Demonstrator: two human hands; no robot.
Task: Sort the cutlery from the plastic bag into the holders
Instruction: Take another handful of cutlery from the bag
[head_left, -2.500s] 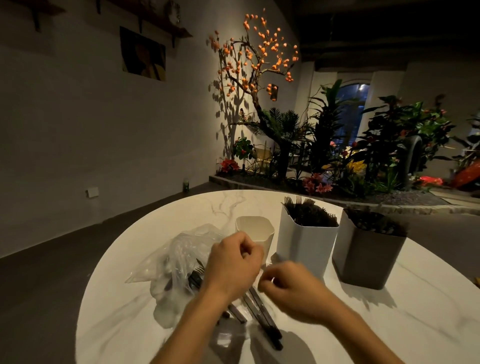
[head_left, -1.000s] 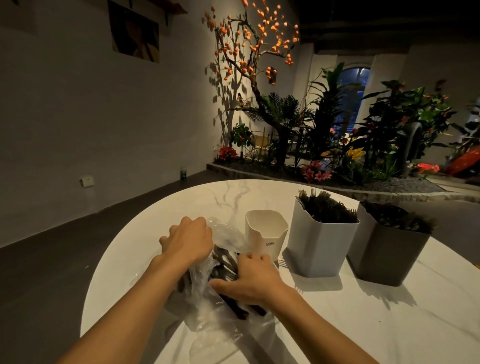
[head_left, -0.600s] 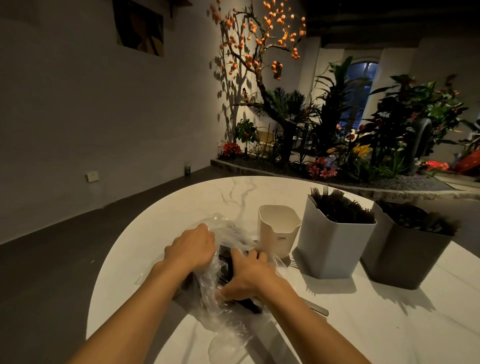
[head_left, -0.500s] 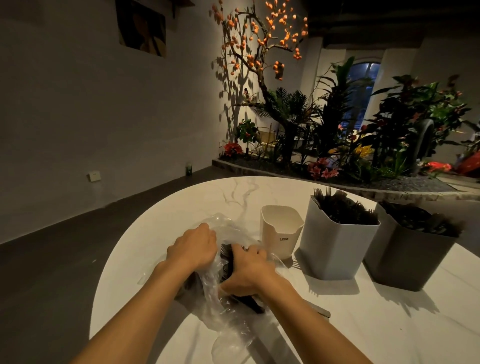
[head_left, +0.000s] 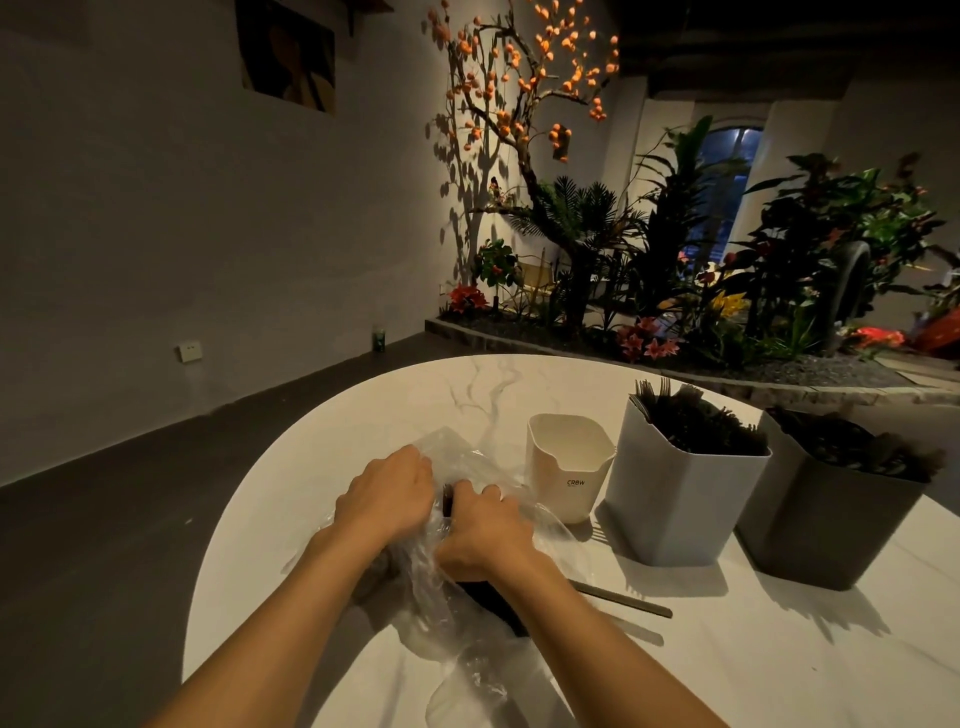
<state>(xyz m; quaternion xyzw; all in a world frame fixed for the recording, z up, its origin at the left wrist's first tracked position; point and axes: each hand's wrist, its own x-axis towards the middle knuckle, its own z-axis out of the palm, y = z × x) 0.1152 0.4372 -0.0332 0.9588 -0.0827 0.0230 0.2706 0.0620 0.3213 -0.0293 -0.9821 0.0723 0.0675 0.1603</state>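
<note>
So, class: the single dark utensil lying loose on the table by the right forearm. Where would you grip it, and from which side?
Probably pinch the loose utensil at its free end, the one toward the dark grey holder, coming from above. It lies flat on the table, so only a top pinch fits, and its other end runs under the right hand's forearm.
</note>
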